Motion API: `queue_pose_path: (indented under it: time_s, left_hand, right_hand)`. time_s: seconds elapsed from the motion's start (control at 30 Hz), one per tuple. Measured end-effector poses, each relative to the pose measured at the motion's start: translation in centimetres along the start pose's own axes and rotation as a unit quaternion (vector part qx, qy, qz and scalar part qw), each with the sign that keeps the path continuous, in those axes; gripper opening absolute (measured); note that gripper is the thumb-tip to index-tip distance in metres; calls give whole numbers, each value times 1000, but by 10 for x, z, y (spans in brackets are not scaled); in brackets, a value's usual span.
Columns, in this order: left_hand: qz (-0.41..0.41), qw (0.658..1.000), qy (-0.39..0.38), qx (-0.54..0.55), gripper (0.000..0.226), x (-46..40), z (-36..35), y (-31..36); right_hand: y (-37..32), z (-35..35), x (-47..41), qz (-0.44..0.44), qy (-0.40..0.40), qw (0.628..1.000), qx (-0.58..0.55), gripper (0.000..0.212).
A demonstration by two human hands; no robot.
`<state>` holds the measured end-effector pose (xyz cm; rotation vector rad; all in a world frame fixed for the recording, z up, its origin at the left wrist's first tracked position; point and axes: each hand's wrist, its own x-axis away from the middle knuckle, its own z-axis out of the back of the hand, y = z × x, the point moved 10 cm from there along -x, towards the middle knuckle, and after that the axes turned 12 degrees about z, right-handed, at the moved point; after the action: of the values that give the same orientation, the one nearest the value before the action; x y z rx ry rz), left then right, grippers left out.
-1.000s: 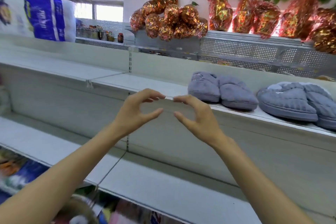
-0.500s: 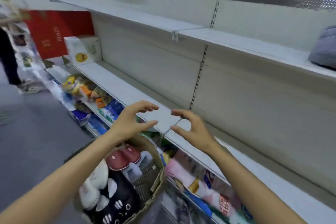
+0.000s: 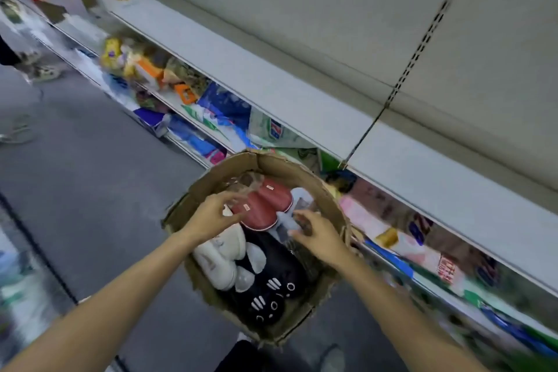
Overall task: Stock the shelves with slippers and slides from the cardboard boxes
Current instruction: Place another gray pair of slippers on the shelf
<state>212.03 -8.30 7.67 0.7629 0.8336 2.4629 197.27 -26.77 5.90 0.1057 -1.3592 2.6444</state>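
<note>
On the left side of the cardboard box (image 3: 314, 311), the left hand (image 3: 211, 216) is half open, its fingertips touching the near edge of the red slippers (image 3: 262, 205); I cannot tell if it grips them already. The pair lies on top, beside the cream slippers (image 3: 220, 257) and black cat slippers (image 3: 271, 287). The right hand (image 3: 317, 234) is spread on clear wrapping at the right and holds nothing firmly. It is better to pinch both red slippers together, lift straight up, then carry them to the bare shelf (image 3: 302, 93) above.

Both hands (image 3: 265, 223) lowered, fingers loosely curled
</note>
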Motion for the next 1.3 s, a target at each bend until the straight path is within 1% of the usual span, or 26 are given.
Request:
queue_pose_path:
  time_s: [0.07,0.13,0.2,0.27,0.3,0.37,0.4,0.43,0.47,0.5,0.57,0.6,0.73,0.77,0.83,0.87,0.9,0.93,0.97,1.03,1.1,1.13,1.17,1.23,1.3]
  left_hand:
    - [28,999,-17,-6,34,-27,-8,-29]
    - [46,998,-39,-13,49,-56,-20,-49]
    - [91,993,-72,-15,54,-83,-38,-71]
    - [141,986,-89,-16,59,-102,-55,-91]
    - [155,983,-89,-32,64,-110,-64,-100]
    - [167,977,-84,-107,80,-120,-80,-117]
    - [168,973,-80,-138,81,-123,-86,-122]
    - [168,971,-75,-151,76,-124,-88,-123]
    - [168,973,-68,-140,68,-126,-90,-123]
    - [162,978,-59,-120,60,-129,-90,-124]
    - [138,986,-45,-76,41,-132,-84,-121]
    - [130,989,-41,-50,33,-133,-81,-121]
    - [114,991,-20,73,13,-127,-63,-111]
    - [101,990,-14,93,10,-126,-59,-106]
    - [67,991,2,118,10,-125,-50,-93]
    - [52,992,7,118,13,-127,-47,-85]
    - [44,993,7,112,16,-127,-46,-76]
    - [40,994,3,106,18,-126,-45,-67]
    - [31,994,-2,104,19,-123,-43,-55]
    - [-3,995,-8,104,27,-116,-41,-36]
    - [-24,992,-11,122,39,-107,-44,-29]
    - [-16,990,-23,140,47,-102,-51,-34]
    - [-2,987,-43,158,56,-98,-62,-41]
    - [58,981,-85,165,74,-87,-89,-64]
    - [114,972,-95,182,92,-79,-101,-84]
  right_hand:
    - [21,-27,-16,-45,-1,999,-15,49]
    - [37,-47,-34,-74,3,997,-27,48]
    - [56,-60,-54,-104,26,993,-39,47]
    - [73,-64,-75,-148,59,986,-50,53]
    - [87,-67,-86,-170,77,981,-59,53]
    - [110,-67,-107,-198,105,972,-76,47]
    - [123,-69,-117,-208,112,969,-79,45]
    - [134,-71,-125,-218,115,965,-84,44]
    - [148,-74,-131,-234,113,962,-84,45]
    - [164,-78,-137,-251,112,959,-74,48]
    - [171,-78,-142,-277,122,951,-61,57]
    - [165,-77,-144,-282,129,947,-79,57]
    - [149,-79,-142,-285,147,929,-188,32]
    - [146,-77,-139,-281,155,923,-211,31]
    - [139,-69,-128,-278,180,908,-255,38]
    - [135,-65,-120,-284,197,895,-284,40]
    - [126,-58,-111,-285,218,877,-319,33]
    - [114,-51,-101,-282,240,858,-356,21]
    - [104,-47,-90,-279,251,842,-387,15]
    - [94,-46,-63,-288,246,826,-417,29]
    - [92,-55,-38,-296,205,832,-423,57]
    - [95,-65,-26,-305,177,833,-425,70]
    - [96,-76,-15,-315,153,832,-431,78]
    - [105,-94,-1,-328,138,823,-443,71]
    - [115,-106,4,-338,156,802,-466,64]
